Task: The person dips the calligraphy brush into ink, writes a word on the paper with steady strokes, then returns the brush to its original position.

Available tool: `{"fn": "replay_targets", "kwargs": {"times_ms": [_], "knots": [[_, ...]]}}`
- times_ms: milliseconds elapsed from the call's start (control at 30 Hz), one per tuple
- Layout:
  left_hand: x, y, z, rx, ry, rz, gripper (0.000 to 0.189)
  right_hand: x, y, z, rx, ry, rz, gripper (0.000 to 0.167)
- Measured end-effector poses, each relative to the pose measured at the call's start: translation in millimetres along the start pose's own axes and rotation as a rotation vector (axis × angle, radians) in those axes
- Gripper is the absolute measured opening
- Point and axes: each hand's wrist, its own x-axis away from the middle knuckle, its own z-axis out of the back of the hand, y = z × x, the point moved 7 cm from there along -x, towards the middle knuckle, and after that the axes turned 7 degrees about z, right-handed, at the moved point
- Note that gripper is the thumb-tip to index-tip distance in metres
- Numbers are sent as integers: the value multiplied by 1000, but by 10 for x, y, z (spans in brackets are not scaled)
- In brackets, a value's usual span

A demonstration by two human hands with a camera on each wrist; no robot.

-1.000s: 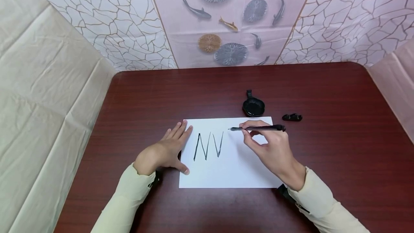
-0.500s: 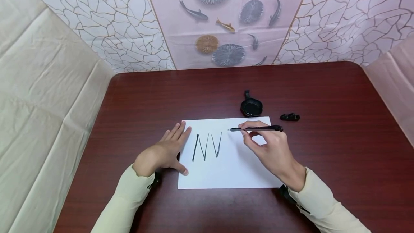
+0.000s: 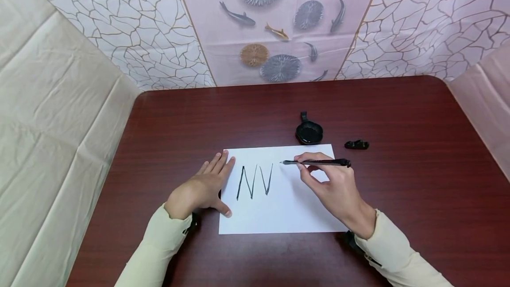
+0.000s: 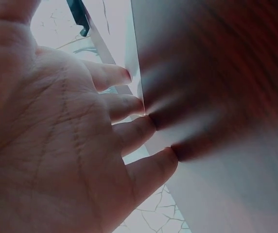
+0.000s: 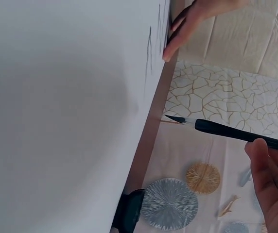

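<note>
A white sheet of paper [image 3: 279, 216] lies on the table, marked in black with the letters N and V [image 3: 268, 180]. My left hand [image 3: 201, 188] rests with spread fingers on the paper's left edge; the left wrist view shows its fingertips [image 4: 165, 158] along that edge. My right hand [image 3: 334, 189] pinches a black paintbrush [image 3: 318, 162] between thumb and fingers, held nearly level with its tip pointing left. In the right wrist view the dark-tipped brush [image 5: 226, 130] is raised off the paper, right of the V in the head view.
Just beyond the paper's back edge stands a small black pan-shaped dish [image 3: 309, 132] with a short handle. A small black object [image 3: 356, 145] lies to its right. The dark red-brown table [image 3: 219, 114] meets patterned cloth [image 3: 279, 25] at the back.
The brush has dipped slightly toward me, and its rear end has shifted a little. The left hand stays on the paper; the whole head view has drifted slightly.
</note>
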Motion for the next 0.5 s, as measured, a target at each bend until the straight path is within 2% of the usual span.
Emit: {"fn": "replay_targets", "kwargs": {"times_ms": [500], "knots": [[-3,-9,-8,-2,-10,6,147,74,71,-107,13,-5,-9,35]]}}
